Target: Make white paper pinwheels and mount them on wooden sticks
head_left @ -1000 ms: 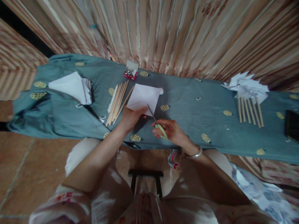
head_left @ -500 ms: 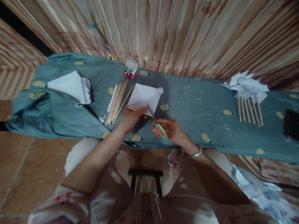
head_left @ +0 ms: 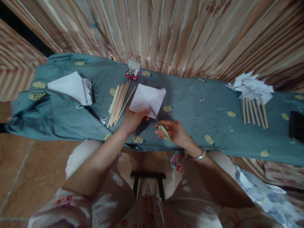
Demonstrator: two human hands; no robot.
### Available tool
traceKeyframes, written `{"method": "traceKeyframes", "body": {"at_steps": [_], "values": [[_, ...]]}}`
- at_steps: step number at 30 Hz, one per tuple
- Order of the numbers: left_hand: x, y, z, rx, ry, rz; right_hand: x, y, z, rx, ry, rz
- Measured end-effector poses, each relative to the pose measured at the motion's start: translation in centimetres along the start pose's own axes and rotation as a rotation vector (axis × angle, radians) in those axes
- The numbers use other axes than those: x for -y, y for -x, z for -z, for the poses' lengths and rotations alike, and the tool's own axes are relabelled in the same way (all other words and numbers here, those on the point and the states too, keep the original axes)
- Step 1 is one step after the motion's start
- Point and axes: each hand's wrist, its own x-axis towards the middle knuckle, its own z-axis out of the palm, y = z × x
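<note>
My left hand [head_left: 136, 118] pinches the near left edge of a white paper square [head_left: 148, 96], thumb on top and the other fingers mostly underneath. A slit runs in from the paper's left corner, and its far right corner curls up. My right hand [head_left: 172, 131] grips scissors [head_left: 165, 132] by their pale green handles. Their dark blade lies over the paper's near right edge and points toward its middle. Left of the paper are several wooden sticks [head_left: 120, 101] and a white pen-like stick [head_left: 114, 98].
A small red-and-white box [head_left: 132, 72] of shiny metal pieces stands open behind the paper. Folded white sheets [head_left: 71, 87] are stacked at left. Paper pinwheels [head_left: 253, 87] on sticks lie at right, near a dark object [head_left: 296, 126]. A green cloth [head_left: 190, 110] covers the table.
Almost nothing differs. The view shifts very slightly, while both hands, the paper and the scissors keep nearly the same positions.
</note>
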Motion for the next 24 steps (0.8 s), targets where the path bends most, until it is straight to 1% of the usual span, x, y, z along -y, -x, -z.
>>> {"method": "traceKeyframes", "body": {"at_steps": [6,15,24], "values": [[-0.17,0.13,-0.08,-0.017,-0.009,-0.004,0.13,0.05,-0.08,-0.005,-0.032,-0.024],[-0.06,0.22,-0.02,0.006,-0.015,0.015,0.2,0.01,-0.14,-0.035,-0.018,-0.027],[0.05,0.13,-0.02,0.013,0.012,0.003,-0.1,0.03,0.05,-0.009,0.023,-0.005]]}}
